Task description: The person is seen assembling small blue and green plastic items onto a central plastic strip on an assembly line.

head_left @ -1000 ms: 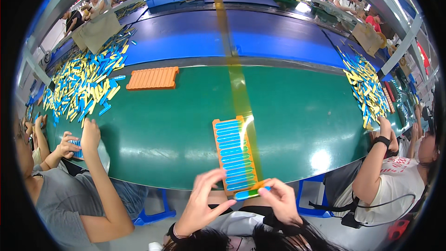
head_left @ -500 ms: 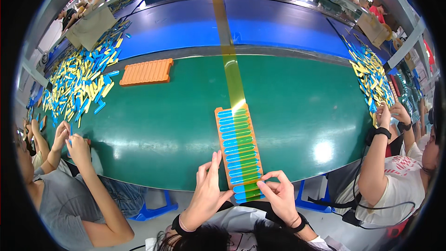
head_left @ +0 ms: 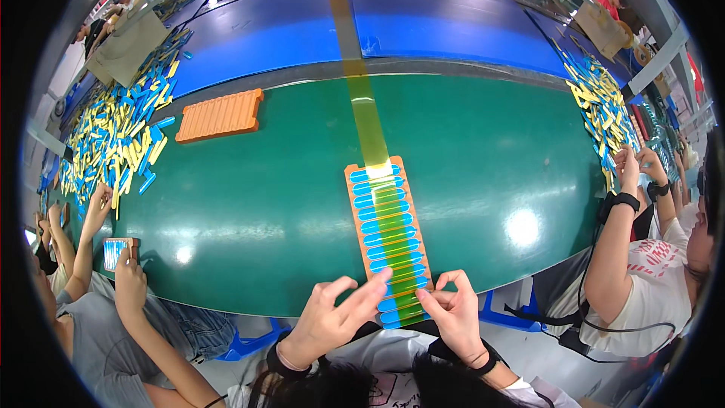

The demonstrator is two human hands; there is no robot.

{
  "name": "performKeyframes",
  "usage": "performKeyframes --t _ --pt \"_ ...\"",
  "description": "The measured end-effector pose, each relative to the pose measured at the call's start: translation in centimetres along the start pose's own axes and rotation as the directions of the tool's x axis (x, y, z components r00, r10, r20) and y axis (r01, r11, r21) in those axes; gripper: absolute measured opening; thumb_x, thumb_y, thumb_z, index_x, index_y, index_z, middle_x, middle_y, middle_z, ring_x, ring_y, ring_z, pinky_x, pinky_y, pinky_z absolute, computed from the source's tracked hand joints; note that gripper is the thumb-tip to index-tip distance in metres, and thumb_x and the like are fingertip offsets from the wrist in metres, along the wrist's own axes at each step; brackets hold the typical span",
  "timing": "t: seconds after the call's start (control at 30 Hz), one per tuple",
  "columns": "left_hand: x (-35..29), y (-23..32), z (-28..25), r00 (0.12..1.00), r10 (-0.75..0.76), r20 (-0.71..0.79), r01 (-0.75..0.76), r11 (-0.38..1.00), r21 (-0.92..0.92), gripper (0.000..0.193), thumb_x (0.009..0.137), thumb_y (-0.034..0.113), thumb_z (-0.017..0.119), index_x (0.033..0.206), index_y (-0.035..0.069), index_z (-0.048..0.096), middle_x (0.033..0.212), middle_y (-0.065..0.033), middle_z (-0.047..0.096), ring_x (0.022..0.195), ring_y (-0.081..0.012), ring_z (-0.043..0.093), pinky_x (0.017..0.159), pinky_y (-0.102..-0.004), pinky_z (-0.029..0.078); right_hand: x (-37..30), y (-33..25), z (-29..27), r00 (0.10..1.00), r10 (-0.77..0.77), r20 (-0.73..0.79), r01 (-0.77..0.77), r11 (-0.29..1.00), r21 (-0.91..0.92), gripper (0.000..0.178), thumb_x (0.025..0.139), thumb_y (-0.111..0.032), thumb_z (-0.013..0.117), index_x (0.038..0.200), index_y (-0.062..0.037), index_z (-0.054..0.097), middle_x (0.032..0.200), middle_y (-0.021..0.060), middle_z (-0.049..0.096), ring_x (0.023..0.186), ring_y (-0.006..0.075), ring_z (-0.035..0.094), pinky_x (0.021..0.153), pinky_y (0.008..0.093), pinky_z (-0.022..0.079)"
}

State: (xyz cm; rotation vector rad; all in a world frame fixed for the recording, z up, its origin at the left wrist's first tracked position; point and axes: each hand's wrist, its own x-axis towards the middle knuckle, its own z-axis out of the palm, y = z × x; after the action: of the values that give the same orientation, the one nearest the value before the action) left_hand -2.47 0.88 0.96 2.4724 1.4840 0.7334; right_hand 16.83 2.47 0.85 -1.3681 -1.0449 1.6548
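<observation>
Head | green table [head_left: 264, 174], blue panels [head_left: 445, 23] beyond | left hand [head_left: 326, 323] spread; right hand [head_left: 458, 321]: grip unclear

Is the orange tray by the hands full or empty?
Full, as far as it shows: blue pieces lie in rows along the orange tray, under see-through yellow tape. The left hand hides a bit.

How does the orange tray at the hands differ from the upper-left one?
The near tray carries blue pieces partly under yellow tape; the far tray shows bare grooves.
The near tray runs away from the person; the far tray lies mostly crosswise.
The left hand and right hand are at the near tray, not the far tray.
Both are orange and oblong.
</observation>
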Motion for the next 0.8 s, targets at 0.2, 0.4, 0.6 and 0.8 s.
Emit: performKeyframes --t 0.2,0.4,0.6,0.8 --pt "0.6 -0.6 -0.8 0.926 0.365 0.094 -0.376 0.915 0.147 0.039 0.072 0.021 0.063 0.109 0.018 0.053 0.113 0.0105 0.055 0.082 -0.0119 0.040 0.066 -0.0239 0.033 0.0 0.3 0.2 0.998 -0.038 -0.044 0.039 0.999 0.022 0.026 0.081 0.000 0.055 0.089 -0.0049 0.032 0.062 0.0018 0.054 0.053 -0.0004 0.043 0.044 0.0141 0.028" --pt "0.2 -0.8 -0.1 0.967 0.231 0.103 -0.231 0.973 -0.010 0.047 0.073 0.014 0.059 0.119 0.012 0.049 0.103 0.0093 0.054 0.080 -0.0110 0.043 0.065 -0.0239 0.035 -0.2 -2.1 -1.0 0.969 -0.205 -0.136 0.153 0.935 -0.320 0.017 0.082 -0.001 0.053 0.092 0.0011 0.039 0.068 0.0106 0.061 0.063 0.0111 0.060 0.056 0.0212 0.047" --pt "0.3 -0.3 -0.4 0.982 0.170 0.082 -0.166 0.985 -0.053 0.054 0.067 0.003 0.061 0.119 0.001 0.047 0.082 0.0049 0.052 0.076 -0.0122 0.043 0.066 -0.0267 0.036 1.0 -5.2 0.1 0.939 -0.280 0.199 0.337 0.862 -0.379 0.019 0.083 0.002 0.049 0.096 0.0021 0.036 0.082 0.0148 0.060 0.077 0.0193 0.062 0.066 0.0272 0.050" --pt "0.2 -0.5 -0.1 0.989 0.140 0.036 -0.134 0.981 -0.137 0.060 0.060 -0.002 0.058 0.118 -0.003 0.045 0.078 0.0012 0.049 0.073 -0.0144 0.043 0.065 -0.0275 0.036 1.2 -6.4 -0.5 0.978 -0.194 0.082 0.201 0.746 -0.635 0.021 0.081 0.002 0.051 0.094 0.0011 0.034 0.080 0.0148 0.057 0.078 0.0236 0.064 0.060 0.0284 0.049"
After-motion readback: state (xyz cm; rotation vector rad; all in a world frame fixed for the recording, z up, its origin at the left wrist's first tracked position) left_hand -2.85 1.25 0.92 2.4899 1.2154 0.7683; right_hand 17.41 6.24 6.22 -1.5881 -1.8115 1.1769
